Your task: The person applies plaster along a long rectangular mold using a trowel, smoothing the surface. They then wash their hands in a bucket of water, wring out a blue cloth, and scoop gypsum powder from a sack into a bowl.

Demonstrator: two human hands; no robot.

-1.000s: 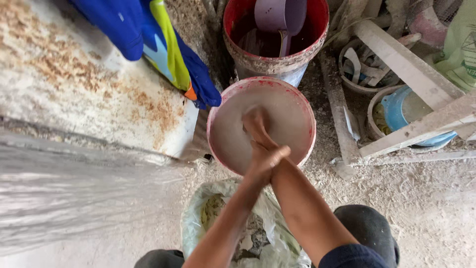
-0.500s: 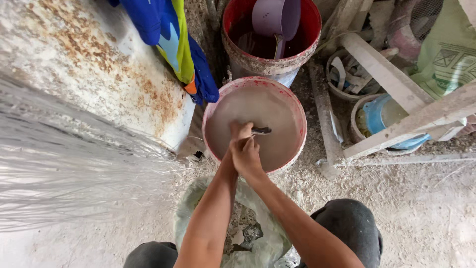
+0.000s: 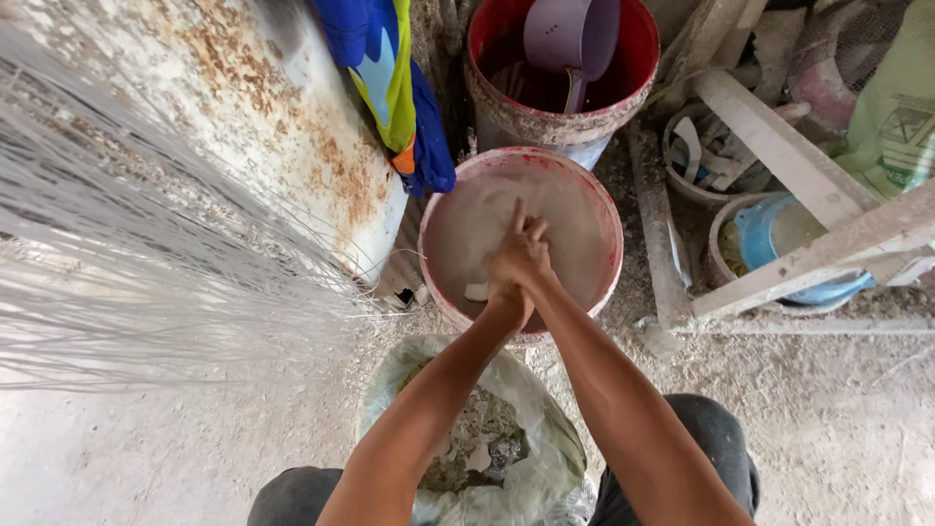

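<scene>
Head view: we look straight down at both hands pressed together over a red bucket (image 3: pixel 594 209) of grey-brown slurry. The right hand (image 3: pixel 524 255) lies on top, its fingers together and pointing away from us toward the far rim. The left hand (image 3: pixel 504 300) sits under and just behind it, mostly covered, so we cannot tell how its fingers stand or whether anything is clamped between the palms. A pale scrap (image 3: pixel 476 290) floats on the slurry just left of the hands.

The bucket stands on the dusty ground right in front of our knees. Between knees and bucket lies an open plastic bag (image 3: pixel 545 429) with grey rubble in it, touching the bucket's near side. Behind the bucket, just beside its far rim, stands a second, taller red bucket (image 3: pixel 638 58) with dark liquid and a lilac scoop (image 3: pixel 570 34) resting inside. To the left a rusty white drum (image 3: pixel 243 107) lies near the bucket, with a blue and yellow cloth (image 3: pixel 390 68) hanging over it. Fine white threads (image 3: pixel 146 273) stretch across the left side. To the right, pale wooden beams (image 3: pixel 808 258) cross over a blue basin (image 3: pixel 769 229).
</scene>
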